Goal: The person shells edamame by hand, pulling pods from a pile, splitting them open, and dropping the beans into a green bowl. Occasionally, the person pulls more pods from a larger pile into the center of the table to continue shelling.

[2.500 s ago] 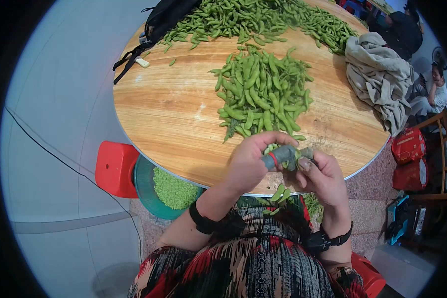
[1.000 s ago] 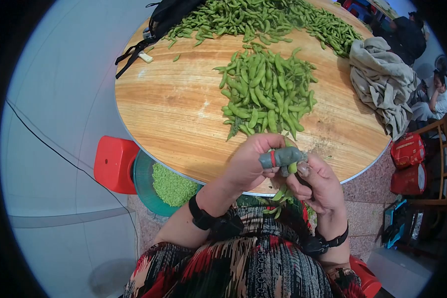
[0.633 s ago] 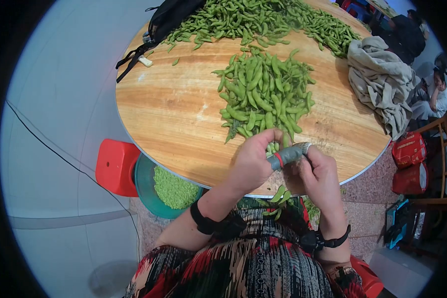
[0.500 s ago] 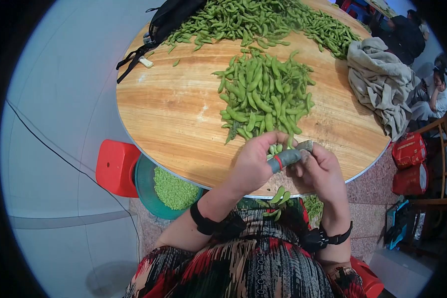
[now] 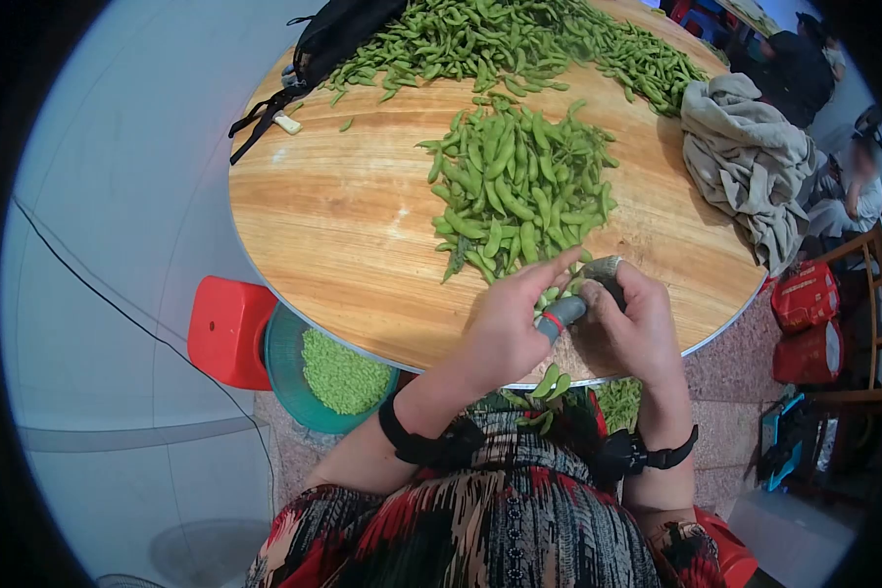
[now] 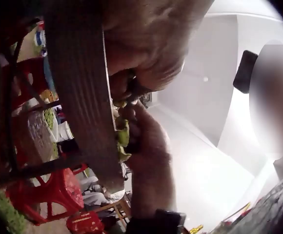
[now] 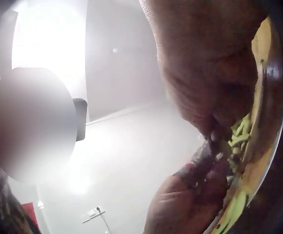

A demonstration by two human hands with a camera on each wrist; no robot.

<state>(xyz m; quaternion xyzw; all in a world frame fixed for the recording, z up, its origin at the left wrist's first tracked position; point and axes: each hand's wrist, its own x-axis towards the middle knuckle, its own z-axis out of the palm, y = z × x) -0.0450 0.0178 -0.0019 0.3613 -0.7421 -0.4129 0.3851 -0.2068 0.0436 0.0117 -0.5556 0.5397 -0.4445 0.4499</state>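
Note:
Both hands meet over the table's near edge, fingertips close together. My left hand curls round several pale green soybeans; one digit wears a grey cover with a red band. My right hand, also with a grey-covered finger, pinches a green soybean pod against the left fingertips. That pod is mostly hidden by the fingers. Just beyond the hands lies a heap of soybean pods. Both wrist views are dark; the right wrist view shows pods beside the fingers.
A larger pod pile covers the far side of the round wooden table. A black bag and a grey cloth lie on it. Below left are a red stool and a green basin of shelled beans. Opened pods hang at the near edge.
The hands have stayed over the near edge, shifting slightly and turning against each other. The left covered digit has tilted downward, and the right covered finger has risen a little. The heap looks unchanged.

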